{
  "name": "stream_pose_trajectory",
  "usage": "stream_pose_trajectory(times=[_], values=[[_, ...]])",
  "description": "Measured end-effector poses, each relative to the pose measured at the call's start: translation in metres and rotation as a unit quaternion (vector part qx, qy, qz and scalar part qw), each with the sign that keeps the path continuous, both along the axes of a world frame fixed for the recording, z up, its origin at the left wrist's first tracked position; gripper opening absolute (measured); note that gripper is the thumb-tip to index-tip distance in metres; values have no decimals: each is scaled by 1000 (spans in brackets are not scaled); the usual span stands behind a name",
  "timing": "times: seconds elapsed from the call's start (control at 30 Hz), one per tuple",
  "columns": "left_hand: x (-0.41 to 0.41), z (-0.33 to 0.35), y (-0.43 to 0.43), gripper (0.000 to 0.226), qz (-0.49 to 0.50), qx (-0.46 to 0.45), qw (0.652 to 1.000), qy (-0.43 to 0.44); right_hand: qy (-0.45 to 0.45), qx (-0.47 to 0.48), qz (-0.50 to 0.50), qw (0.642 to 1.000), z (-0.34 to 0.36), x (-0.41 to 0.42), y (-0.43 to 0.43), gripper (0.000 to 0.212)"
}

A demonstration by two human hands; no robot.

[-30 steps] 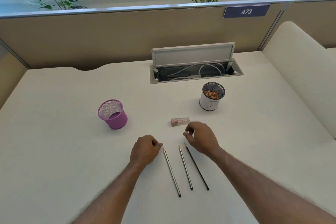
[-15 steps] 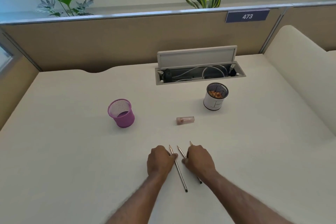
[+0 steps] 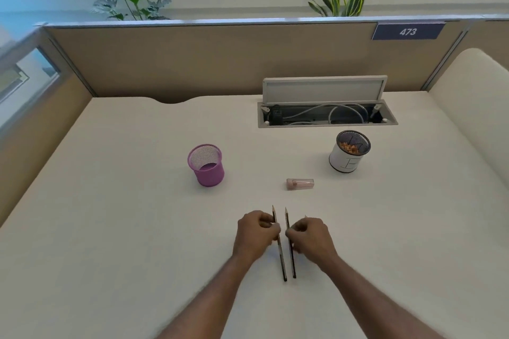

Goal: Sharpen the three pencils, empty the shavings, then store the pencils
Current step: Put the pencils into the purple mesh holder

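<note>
my left grip (image 3: 257, 231) pinches the left pencil (image 3: 281, 261), my right grip (image 3: 309, 237) the middle pencil (image 3: 292, 261), likely bunching them for the purple cup (image 3: 210, 177).

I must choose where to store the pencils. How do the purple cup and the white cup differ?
The purple cup is mesh all over; the white cup has a plain white wall and a dark mesh rim. The purple cup looks empty; the white cup holds brownish shavings. The purple cup stands left, the white cup right. Both are round and upright.
</note>
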State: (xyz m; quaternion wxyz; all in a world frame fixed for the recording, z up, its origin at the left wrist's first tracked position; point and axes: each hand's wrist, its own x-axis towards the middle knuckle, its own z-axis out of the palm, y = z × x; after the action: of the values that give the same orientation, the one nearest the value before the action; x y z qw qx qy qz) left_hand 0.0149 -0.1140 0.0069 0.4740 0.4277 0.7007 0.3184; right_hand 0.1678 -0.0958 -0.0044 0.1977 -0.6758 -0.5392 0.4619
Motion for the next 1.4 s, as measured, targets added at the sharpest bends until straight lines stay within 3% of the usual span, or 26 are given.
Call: stream_pose_trajectory(times=[0.17,0.33,0.5,0.87,1.03,1.4], values=[[-40,11,-2,11,34,82,989,-122,229,-8,-25,973,14,-14,2,22],[-73,22,1,14,67,116,983,-126,273,25,-9,962,26,-39,17,13],[-111,38,19,11,107,154,980,-74,251,78,20,964,43,-72,51,18],[-188,99,111,7,170,268,948,28,174,217,41,960,93,-159,148,5],[-195,91,137,10,179,271,943,73,92,256,102,957,92,-191,170,7],[-195,36,139,11,178,189,959,117,-5,205,152,967,38,-201,175,11]])
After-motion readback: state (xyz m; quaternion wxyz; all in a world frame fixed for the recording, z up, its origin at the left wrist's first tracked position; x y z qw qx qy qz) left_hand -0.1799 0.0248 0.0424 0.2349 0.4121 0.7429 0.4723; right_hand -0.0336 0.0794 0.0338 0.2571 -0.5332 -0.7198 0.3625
